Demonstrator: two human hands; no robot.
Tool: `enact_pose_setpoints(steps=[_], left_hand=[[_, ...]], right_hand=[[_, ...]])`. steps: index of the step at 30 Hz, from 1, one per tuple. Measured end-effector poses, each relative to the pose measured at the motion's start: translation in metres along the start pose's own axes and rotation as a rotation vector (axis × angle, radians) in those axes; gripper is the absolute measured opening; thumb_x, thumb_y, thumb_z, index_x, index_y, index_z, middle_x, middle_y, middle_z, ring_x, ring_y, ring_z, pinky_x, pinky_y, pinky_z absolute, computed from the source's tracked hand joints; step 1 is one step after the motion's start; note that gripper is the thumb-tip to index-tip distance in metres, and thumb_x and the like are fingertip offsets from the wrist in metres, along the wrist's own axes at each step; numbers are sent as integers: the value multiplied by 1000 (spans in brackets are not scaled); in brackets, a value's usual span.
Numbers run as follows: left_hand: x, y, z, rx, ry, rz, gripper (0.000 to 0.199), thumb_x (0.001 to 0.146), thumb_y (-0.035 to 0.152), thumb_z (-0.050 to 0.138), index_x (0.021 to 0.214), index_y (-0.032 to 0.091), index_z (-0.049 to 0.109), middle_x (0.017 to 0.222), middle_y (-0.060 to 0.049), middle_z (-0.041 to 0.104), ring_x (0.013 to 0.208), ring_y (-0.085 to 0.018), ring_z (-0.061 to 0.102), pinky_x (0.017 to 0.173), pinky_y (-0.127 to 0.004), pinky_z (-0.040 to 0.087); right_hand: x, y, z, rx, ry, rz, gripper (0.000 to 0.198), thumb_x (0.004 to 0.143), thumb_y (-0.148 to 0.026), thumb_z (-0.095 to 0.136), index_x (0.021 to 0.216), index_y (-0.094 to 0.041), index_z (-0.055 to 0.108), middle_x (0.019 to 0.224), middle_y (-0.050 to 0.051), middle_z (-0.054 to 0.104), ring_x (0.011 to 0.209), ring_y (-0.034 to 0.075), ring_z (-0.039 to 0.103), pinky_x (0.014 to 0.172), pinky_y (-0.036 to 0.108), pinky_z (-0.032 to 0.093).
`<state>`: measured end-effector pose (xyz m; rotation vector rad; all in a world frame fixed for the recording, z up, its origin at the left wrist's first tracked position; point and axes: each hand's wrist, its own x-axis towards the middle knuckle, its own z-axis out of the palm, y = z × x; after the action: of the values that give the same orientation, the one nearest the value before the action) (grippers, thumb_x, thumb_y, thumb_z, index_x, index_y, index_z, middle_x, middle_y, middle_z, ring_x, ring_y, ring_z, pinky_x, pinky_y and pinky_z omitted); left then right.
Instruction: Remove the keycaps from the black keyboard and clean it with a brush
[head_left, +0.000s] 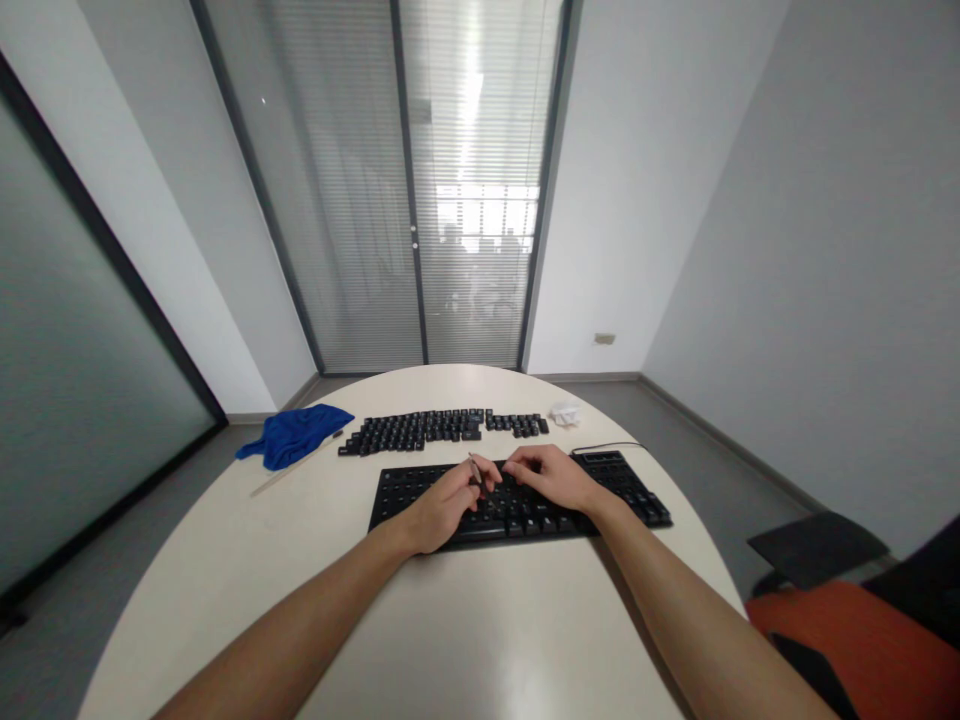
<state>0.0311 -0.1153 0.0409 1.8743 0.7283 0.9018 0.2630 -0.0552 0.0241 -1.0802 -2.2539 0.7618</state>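
A black keyboard (487, 530) lies on the table in front of me, with many key positions bare on its left part and keycaps along its front and right. My left hand (448, 503) is over its middle, closed around a slim, shiny metal tool (475, 468) that looks like tweezers. Beside it, my right hand (551, 476) rests on the keyboard with bent fingers, thumb and forefinger drawn together near the keys. Whatever may be between those fingertips is too small to make out. Behind the keyboard, loose black keycaps (420, 428) lie in rows.
A blue cloth (300, 435) lies at the left edge of the round table (480, 630), with a thin brush (296, 467) beside it. Crumpled white tissue (565, 414) sits at the back right. A cable (611, 444) runs behind the keyboard. An orange chair (847, 640) stands at right.
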Motion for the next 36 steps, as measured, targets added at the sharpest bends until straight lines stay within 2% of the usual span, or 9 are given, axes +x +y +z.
enact_pose_setpoints(steps=[6,11,15,19,23,28,36], left_hand=[[4,2,3,231,109,-72,19,93,28,50,104,17,61,93,-4,61,76,-16,54,73,-29,45],[9,1,-1,193,123,-92,17,90,27,58,102,17,66,104,-6,70,91,-20,65,86,-32,49],[10,5,-6,139,197,-104,24,91,30,59,111,17,62,107,-8,72,101,-22,66,94,-36,49],[9,10,-5,104,144,-134,32,91,30,59,120,17,57,109,-9,72,103,-22,67,94,-37,50],[9,9,2,84,106,-102,23,91,25,59,112,17,59,109,-9,72,105,-22,67,94,-36,50],[9,7,7,134,112,-75,22,90,23,60,112,19,62,109,-8,72,103,-22,67,94,-36,50],[10,17,10,144,89,-81,13,89,20,59,101,18,64,105,-7,72,99,-21,67,91,-34,51]], right_hand=[[0,-2,-1,0,-4,4,38,93,-48,53,89,-16,72,73,3,70,69,17,60,64,27,41],[-1,-2,-1,-10,0,0,38,94,-48,52,89,-16,73,74,4,70,69,17,60,65,27,41],[0,0,0,-19,-1,7,40,94,-50,51,90,-16,73,73,3,70,67,16,59,64,27,41],[0,1,0,-27,-2,5,41,94,-51,51,90,-17,73,72,3,69,65,16,58,62,26,40],[0,1,0,-27,-6,-1,42,94,-51,50,91,-17,73,74,3,70,66,16,58,63,26,41],[0,1,0,-16,-10,-3,41,94,-51,50,92,-17,74,76,4,71,68,16,60,66,27,43],[0,1,1,-28,-1,-1,39,94,-49,51,90,-17,74,76,4,72,69,17,60,67,27,43]])
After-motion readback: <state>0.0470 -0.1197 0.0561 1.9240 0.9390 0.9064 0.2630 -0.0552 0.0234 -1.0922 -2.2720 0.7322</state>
